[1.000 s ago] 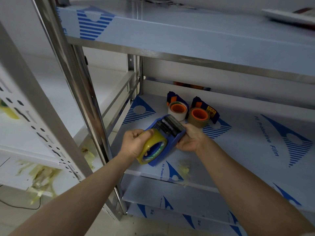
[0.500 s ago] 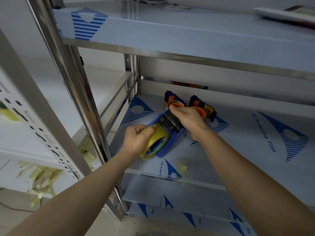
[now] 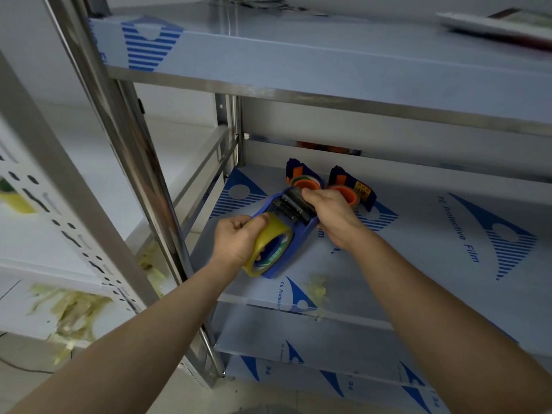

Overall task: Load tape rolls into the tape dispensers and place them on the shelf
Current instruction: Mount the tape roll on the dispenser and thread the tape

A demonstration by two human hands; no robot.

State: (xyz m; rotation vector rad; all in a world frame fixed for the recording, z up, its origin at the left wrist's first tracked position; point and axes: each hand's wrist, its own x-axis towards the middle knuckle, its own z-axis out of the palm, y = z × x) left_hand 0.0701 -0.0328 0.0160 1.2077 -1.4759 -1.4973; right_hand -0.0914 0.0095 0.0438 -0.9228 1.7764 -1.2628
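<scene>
A blue tape dispenser point(image 3: 298, 243) with a yellowish tape roll point(image 3: 270, 240) mounted in it is held over the left part of the middle shelf point(image 3: 433, 264). My left hand point(image 3: 236, 242) grips the roll end. My right hand point(image 3: 334, 216) holds the dispenser's far end by its black roller and cutter head. Behind them, near the shelf's back, stand two more blue dispensers, one point(image 3: 300, 177) on the left and one point(image 3: 352, 186) on the right, each with an orange-cored roll; my right hand partly covers them.
The steel rack's upright post point(image 3: 125, 162) rises just left of my left hand. The upper shelf point(image 3: 328, 73) overhangs the work area. Crumpled yellowish tape scraps point(image 3: 71, 309) lie on a white surface at the lower left; a small scrap point(image 3: 318, 289) lies near the shelf's front edge.
Both hands have carried the dispenser deeper into the shelf, toward the two standing dispensers. My right hand shifted from the dispenser's side to its far cutter end.
</scene>
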